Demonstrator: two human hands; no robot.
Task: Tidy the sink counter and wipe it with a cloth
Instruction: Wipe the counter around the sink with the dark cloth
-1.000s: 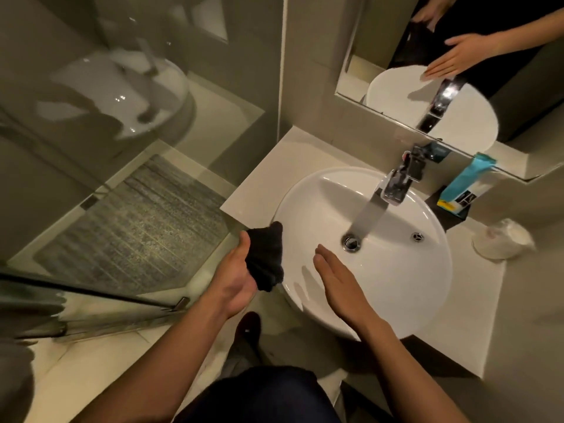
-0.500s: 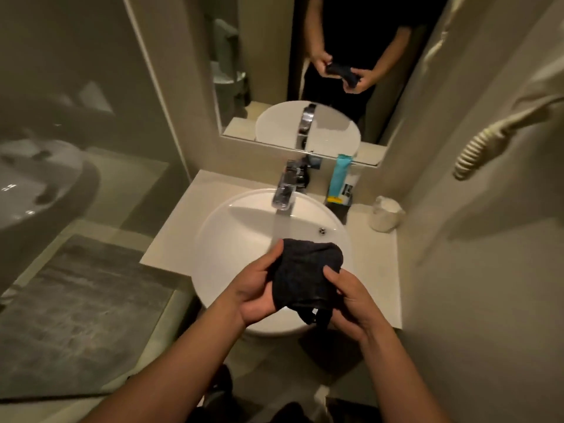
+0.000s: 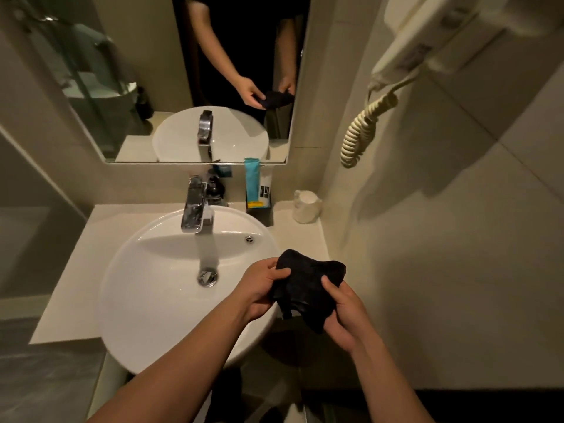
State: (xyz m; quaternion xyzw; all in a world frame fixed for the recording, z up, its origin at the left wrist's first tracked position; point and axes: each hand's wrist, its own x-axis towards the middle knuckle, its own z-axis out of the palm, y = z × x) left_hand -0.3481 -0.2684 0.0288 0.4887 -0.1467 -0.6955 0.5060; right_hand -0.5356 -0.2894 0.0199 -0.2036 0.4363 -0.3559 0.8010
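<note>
Both hands have the cloth point(image 3: 308, 288) bunched between them – left hand point(image 3: 259, 288) pinching its left edge, right hand point(image 3: 341, 309) closed on the lower right, so each grip is shut on fabric. It hangs in the air over the sink point(image 3: 146, 285) rim's right side, not touching the bench point(image 3: 79, 264) yet. The nearest bare strip of bench lies just behind and right of the cloth, so I'd guess the right hand is the closer one to start wiping there.

Count: 1 cloth, 1 sink, 1 tap point(image 3: 193, 209), 1 teal tube point(image 3: 252, 181) standing in a dark holder, 1 white cup point(image 3: 306, 206) in the back right corner – plus some dark bits behind the tap I can't make out.
</note>
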